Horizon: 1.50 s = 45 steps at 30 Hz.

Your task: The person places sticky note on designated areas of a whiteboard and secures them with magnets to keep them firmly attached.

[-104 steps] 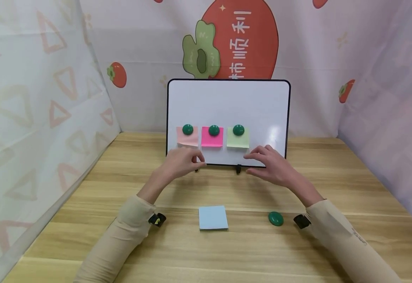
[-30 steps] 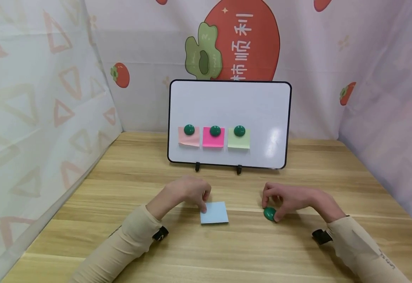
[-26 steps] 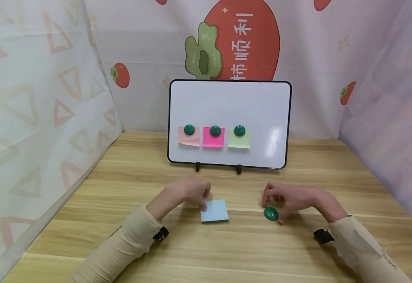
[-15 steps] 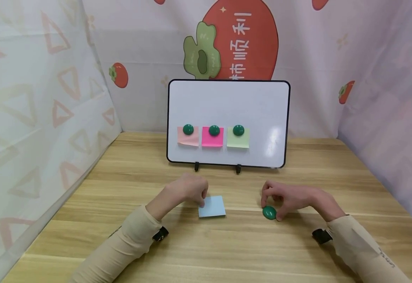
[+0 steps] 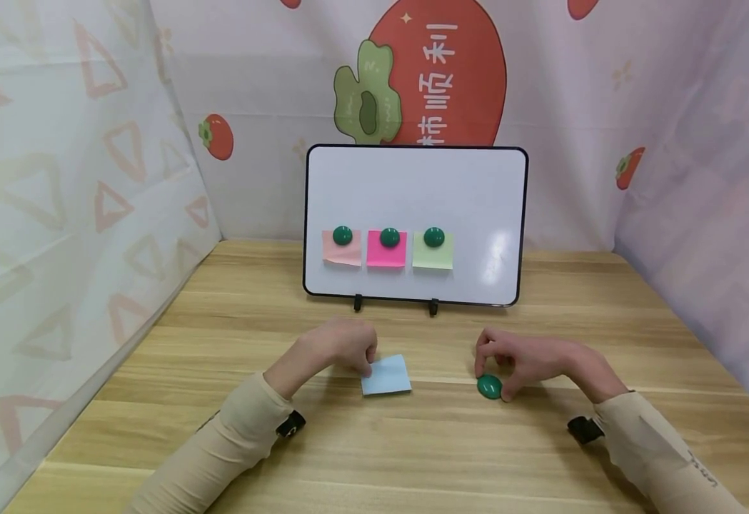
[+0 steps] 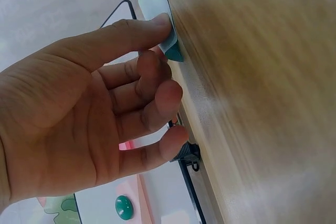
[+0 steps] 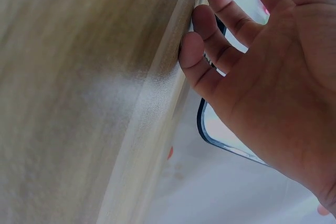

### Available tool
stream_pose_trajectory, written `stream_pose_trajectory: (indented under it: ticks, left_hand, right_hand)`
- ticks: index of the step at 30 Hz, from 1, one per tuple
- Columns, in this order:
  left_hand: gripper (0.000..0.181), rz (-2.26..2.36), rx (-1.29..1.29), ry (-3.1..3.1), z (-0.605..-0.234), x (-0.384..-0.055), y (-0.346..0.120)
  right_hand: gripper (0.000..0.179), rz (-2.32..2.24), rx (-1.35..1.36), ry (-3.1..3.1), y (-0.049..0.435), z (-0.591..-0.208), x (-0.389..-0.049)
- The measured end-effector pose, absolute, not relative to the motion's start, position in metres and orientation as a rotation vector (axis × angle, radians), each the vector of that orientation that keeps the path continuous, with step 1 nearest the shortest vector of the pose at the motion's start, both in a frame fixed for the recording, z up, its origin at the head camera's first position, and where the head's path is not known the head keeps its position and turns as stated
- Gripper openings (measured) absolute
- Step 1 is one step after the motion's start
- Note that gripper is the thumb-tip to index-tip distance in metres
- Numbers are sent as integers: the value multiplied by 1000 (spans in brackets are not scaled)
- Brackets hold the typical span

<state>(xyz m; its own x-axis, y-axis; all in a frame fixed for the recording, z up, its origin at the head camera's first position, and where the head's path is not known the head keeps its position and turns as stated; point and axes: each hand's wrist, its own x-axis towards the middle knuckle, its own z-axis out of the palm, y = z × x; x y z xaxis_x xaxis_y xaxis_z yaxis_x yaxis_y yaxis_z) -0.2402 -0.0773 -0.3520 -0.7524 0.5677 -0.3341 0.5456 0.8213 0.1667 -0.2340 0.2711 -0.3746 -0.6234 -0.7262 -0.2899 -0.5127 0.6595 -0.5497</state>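
In the head view my left hand [image 5: 342, 346] pinches the upper left edge of a light blue sticky note [image 5: 388, 376] low over the table. The left wrist view shows the thumb on top of the note [image 6: 155, 3], which bends, with fingers curled beneath. To the right, my right hand [image 5: 531, 360] has thumb and fingertips at opposite sides of a round green magnet [image 5: 490, 387] on the table. That magnet is outside the right wrist view, where several curled fingers [image 7: 205, 22] show close over the wood.
A whiteboard [image 5: 413, 185] stands at the back on small black feet [image 5: 434, 307]. It bears a peach note [image 5: 342, 254], a pink note [image 5: 385, 257] and a pale green note [image 5: 433, 258], each under a green magnet. Printed cloth [image 5: 258, 193] encloses the wooden table [image 5: 413, 464].
Both hands have come down from in front of the whiteboard, the left to the blue note, the right to the magnet. Over the last second the note has shifted slightly toward the board.
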Motion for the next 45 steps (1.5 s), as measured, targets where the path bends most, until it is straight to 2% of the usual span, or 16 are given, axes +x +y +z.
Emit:
stream_pose_trajectory:
  ticks: [13, 19, 25, 33, 41, 45]
  left_hand:
    - [22, 91, 963, 2612, -354, -239, -77]
    - [11, 139, 898, 2602, -353, -239, -76]
    - [38, 60, 845, 2642, -352, -235, -71]
    - [24, 52, 836, 2644, -354, -234, -70]
    - [29, 94, 864, 2607, -353, -235, -70]
    - [24, 113, 906, 2592, -354, -236, -70]
  right_hand:
    - [37, -591, -953, 2371, 269, -377, -235]
    - [36, -584, -932, 2374, 267, -373, -234]
    - [36, -589, -932, 2368, 267, -372, -233]
    - [36, -591, -929, 2367, 269, -373, -233]
    - [36, -649, -960, 2347, 269, -371, -231]
    - [36, -644, -965, 2351, 268, -371, -230]
